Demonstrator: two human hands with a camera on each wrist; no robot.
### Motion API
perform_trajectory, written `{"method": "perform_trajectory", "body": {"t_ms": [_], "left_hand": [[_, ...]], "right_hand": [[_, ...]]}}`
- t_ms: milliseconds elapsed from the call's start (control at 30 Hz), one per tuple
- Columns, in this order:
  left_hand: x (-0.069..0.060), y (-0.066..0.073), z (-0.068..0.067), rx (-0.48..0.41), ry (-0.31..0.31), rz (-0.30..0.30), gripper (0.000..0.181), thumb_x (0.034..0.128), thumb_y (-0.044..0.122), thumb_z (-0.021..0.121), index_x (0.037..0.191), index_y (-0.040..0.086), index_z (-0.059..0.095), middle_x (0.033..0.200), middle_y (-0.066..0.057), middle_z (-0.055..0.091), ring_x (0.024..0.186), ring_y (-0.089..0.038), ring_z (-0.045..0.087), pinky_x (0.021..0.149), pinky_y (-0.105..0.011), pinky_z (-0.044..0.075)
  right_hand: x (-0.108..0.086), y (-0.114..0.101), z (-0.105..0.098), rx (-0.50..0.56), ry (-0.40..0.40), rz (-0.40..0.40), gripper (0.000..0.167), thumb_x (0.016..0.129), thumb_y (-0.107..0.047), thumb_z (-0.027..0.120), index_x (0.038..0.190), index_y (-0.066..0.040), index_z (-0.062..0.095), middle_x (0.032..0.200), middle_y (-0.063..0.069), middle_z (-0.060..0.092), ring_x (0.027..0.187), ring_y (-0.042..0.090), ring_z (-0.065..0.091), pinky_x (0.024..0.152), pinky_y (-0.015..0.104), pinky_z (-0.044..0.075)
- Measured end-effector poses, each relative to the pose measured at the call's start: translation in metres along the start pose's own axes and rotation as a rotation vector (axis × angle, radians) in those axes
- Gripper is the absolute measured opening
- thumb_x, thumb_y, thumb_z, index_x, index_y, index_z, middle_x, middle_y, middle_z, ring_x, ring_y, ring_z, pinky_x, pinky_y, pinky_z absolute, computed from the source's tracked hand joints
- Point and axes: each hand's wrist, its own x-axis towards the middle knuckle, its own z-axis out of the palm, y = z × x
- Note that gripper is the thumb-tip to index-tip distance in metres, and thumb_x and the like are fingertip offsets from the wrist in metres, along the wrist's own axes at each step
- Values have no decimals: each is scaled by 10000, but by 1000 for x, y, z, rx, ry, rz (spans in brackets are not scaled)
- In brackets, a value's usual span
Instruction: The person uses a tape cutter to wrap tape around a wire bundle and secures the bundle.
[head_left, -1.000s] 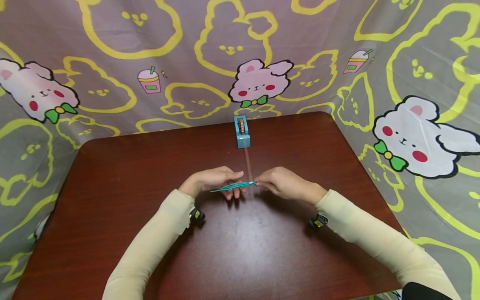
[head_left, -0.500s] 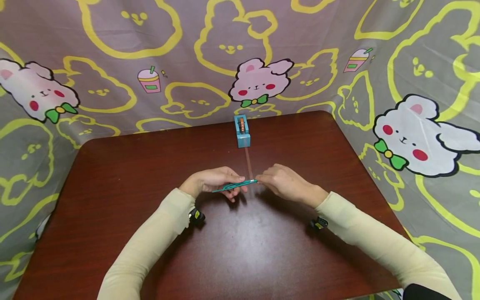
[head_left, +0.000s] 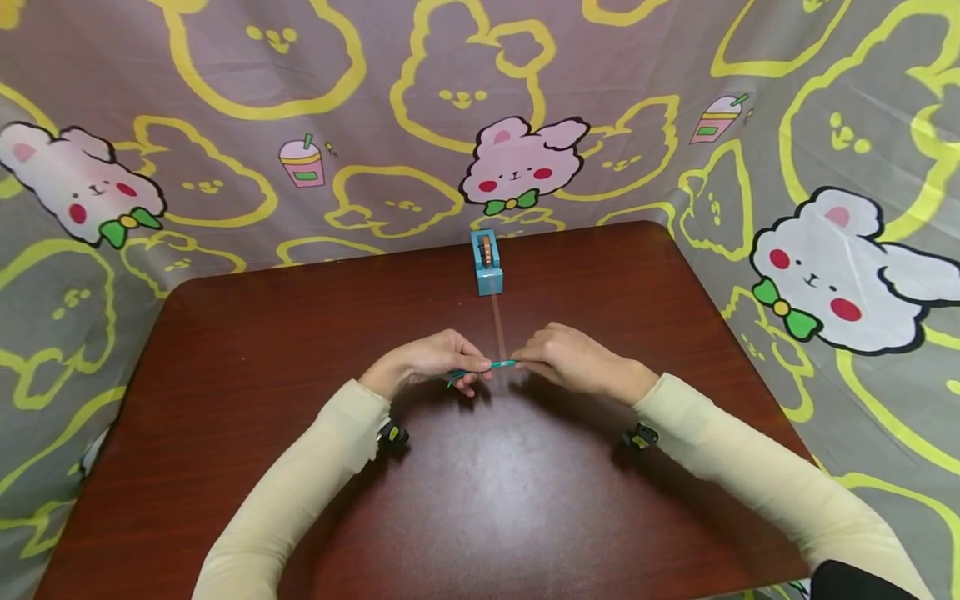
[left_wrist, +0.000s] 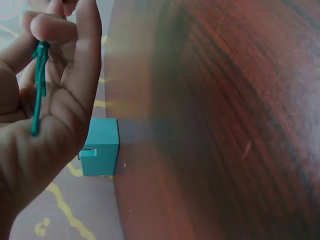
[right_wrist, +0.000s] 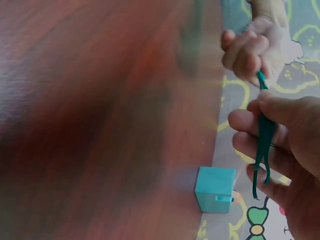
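Observation:
Both hands hold a folded bundle of thin green wire level above the table. Thumb and fingers of my left hand pinch it, and a loose tail lies over the palm in the left wrist view, where the green wire shows. My right hand pinches the other part; in the right wrist view the green wire spreads into two ends over the fingers. A clear strip of tape runs from a blue tape dispenser to the bundle between the hands. Whether it sticks there I cannot tell.
The dispenser stands near the far edge of the brown table, a roll of tape inside it. A patterned cloth hangs behind and along both sides. Black wrist devices sit under both sleeves.
My left hand has slid along the wire bundle toward the right hand, so its fingers now cover more of it. The right hand has barely moved; the tape strip stays stretched.

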Motion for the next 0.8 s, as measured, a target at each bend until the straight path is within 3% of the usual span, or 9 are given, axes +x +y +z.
{"method": "perform_trajectory", "body": {"t_ms": [167,300,367,500,600,700,800], "left_hand": [[-4,3,3,155,105,70,266,989,104,656,1016,-154,710,613,-59,614,591,-163,587,692,-372,560],[-6,4,5,248,162,142,229,975,80,667,972,-142,724,614,-65,632,584,-131,582,608,-297,486],[-7,5,7,285,190,167,214,971,73,671,966,-132,732,610,-53,634,574,-110,564,581,-281,460],[-9,5,10,327,249,179,200,963,93,691,980,-94,757,605,-22,639,568,-98,554,534,-243,412],[-9,6,12,349,282,180,195,957,112,705,989,-70,768,606,-21,643,568,-104,560,535,-262,440],[-10,8,14,388,304,189,184,952,121,714,992,-47,779,615,-42,655,580,-169,587,557,-293,481],[-12,9,15,428,321,200,174,949,124,718,991,-31,785,631,-81,668,611,-299,616,553,-279,480]], "right_hand": [[9,10,-8,283,-90,140,166,923,-182,760,1070,-107,780,965,-78,742,812,32,662,729,274,550],[15,29,-11,539,-166,283,257,966,-284,708,1101,-73,768,930,-13,750,775,116,662,703,310,538],[19,42,-8,667,-198,382,356,1014,-361,621,1133,-54,755,939,30,754,821,158,681,747,327,537],[24,64,3,1031,-294,614,639,1058,-549,392,1195,-13,711,1013,134,745,943,263,705,865,388,540],[25,75,15,1308,-417,711,808,1039,-644,267,1212,30,678,1015,175,732,924,290,698,831,414,553],[24,81,26,1497,-546,686,862,1045,-640,212,1204,86,648,941,155,732,845,255,700,726,376,576],[23,82,35,1616,-643,591,805,1076,-567,211,1152,103,651,856,117,731,772,218,711,637,318,579]]}}
